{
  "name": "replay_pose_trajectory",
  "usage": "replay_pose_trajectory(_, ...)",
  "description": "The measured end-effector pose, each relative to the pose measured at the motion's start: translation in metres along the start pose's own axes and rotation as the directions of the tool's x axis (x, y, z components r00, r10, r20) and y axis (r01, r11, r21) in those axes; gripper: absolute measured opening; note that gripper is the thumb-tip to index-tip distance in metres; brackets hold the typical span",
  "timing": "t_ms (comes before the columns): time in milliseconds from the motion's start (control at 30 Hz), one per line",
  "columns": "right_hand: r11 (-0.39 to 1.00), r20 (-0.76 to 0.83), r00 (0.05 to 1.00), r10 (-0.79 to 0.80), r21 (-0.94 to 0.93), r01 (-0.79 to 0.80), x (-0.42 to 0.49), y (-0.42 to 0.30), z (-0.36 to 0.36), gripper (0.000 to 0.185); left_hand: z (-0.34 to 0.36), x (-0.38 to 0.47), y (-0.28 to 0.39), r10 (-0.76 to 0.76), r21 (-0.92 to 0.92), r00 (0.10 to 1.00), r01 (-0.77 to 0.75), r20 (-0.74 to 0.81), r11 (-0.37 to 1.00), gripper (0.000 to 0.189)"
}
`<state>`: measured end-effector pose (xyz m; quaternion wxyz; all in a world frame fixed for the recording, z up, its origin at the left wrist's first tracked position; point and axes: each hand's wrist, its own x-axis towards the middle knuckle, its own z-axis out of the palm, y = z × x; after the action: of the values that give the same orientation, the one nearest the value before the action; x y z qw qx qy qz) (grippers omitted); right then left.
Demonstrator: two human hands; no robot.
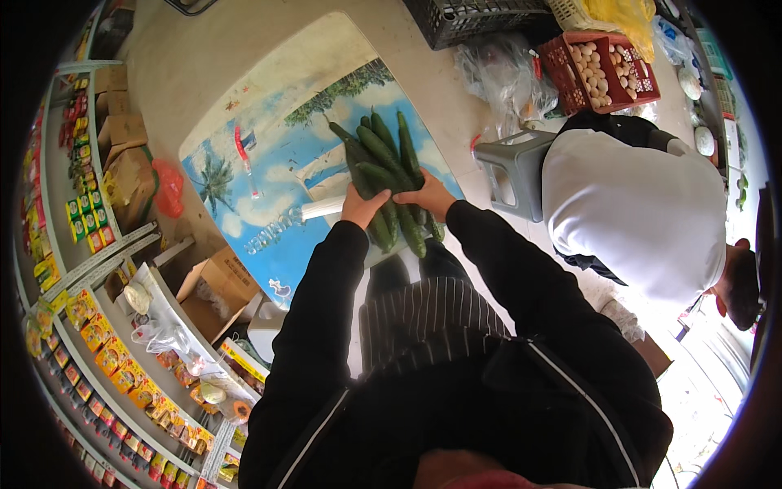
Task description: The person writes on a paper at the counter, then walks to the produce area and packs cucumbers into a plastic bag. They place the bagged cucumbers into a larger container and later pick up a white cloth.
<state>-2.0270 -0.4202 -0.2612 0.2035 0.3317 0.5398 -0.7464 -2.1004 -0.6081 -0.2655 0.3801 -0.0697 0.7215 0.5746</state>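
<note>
Several dark green cucumbers point(385, 165) are gathered in one bunch on a table point(256, 202) printed with a beach and sky scene. My left hand point(363, 208) grips the bunch from its left side. On the opposite side my right hand point(429, 194) clasps it too, and the two thumbs nearly meet on top. The cucumbers lie roughly side by side, their far ends fanned out and their near ends by the table's front edge. A white strip or roll point(322, 208) lies just left of my left hand. Farther left is a slim red and clear item point(245, 160).
Shelves of packaged goods point(88, 220) line the left, with an open cardboard box point(217, 293) near the table. At right a person in a white top point(635, 208) bends beside a grey plastic stool point(510, 174). Behind stand a red crate of eggs point(568, 76) and a black crate point(470, 21).
</note>
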Motion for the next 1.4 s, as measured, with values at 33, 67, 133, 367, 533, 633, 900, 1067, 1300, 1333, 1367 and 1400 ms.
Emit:
replay_pose_trajectory(33,1.0,-0.004,1.0,-0.023,0.001,0.023,0.009,-0.002,0.005,0.081,-0.006,0.003,-0.002,0.028,0.027,0.998,-0.026,-0.052,0.999,0.073)
replay_pose_trajectory(67,0.994,-0.026,0.998,-0.062,-0.086,0.06,0.017,-0.004,0.011,0.082,-0.014,0.006,-0.003,0.058,0.056,0.993,-0.053,-0.1,0.997,0.073)
replay_pose_trajectory(133,0.976,0.045,0.989,-0.14,-0.16,0.145,0.034,-0.009,0.021,0.103,-0.032,0.016,-0.001,0.194,0.314,0.98,-0.172,-0.041,0.934,0.076)
replay_pose_trajectory(367,0.717,-0.064,0.93,-0.363,-0.657,0.234,0.035,-0.018,0.041,0.122,-0.062,0.004,-0.003,0.092,0.572,0.938,0.125,-0.335,0.811,0.098)
replay_pose_trajectory(533,0.697,-0.166,0.887,-0.431,-0.685,0.21,0.004,-0.012,0.03,0.124,-0.073,0.0,-0.011,0.151,0.493,0.962,-0.02,-0.227,0.87,0.105)
replay_pose_trajectory(633,0.645,-0.142,0.881,-0.451,-0.734,0.212,-0.004,-0.011,0.024,0.118,-0.077,-0.01,-0.016,0.202,0.477,0.928,-0.031,-0.312,0.879,0.093)
replay_pose_trajectory(900,0.592,-0.145,0.832,-0.536,-0.767,0.247,-0.005,-0.003,0.006,0.1,-0.084,-0.068,-0.014,0.209,0.391,0.938,-0.089,-0.275,0.916,0.074)
replay_pose_trajectory(1067,0.45,-0.112,0.782,-0.614,-0.863,0.23,0.008,0.012,-0.009,0.086,-0.08,-0.142,-0.056,0.129,0.191,0.914,-0.058,-0.384,0.98,0.056)
replay_pose_trajectory(1300,0.273,-0.078,0.828,-0.555,-0.958,0.093,0.02,0.024,-0.035,0.074,-0.068,-0.318,-0.106,-0.136,-0.072,0.863,0.116,-0.486,0.991,0.047)
replay_pose_trajectory(1333,0.309,-0.06,0.866,-0.497,-0.944,0.113,0.026,0.026,-0.043,0.075,-0.062,-0.344,-0.114,-0.223,-0.214,0.835,0.13,-0.504,0.968,0.047)
replay_pose_trajectory(1367,0.321,-0.056,0.899,-0.434,-0.942,0.096,0.034,0.027,-0.053,0.075,-0.056,-0.364,-0.123,-0.265,-0.18,0.795,0.198,-0.546,0.964,0.046)
replay_pose_trajectory(1400,0.318,-0.046,0.898,-0.437,-0.942,0.106,0.042,0.032,-0.063,0.077,-0.051,-0.382,-0.131,-0.279,-0.166,0.758,0.225,-0.589,0.96,0.046)
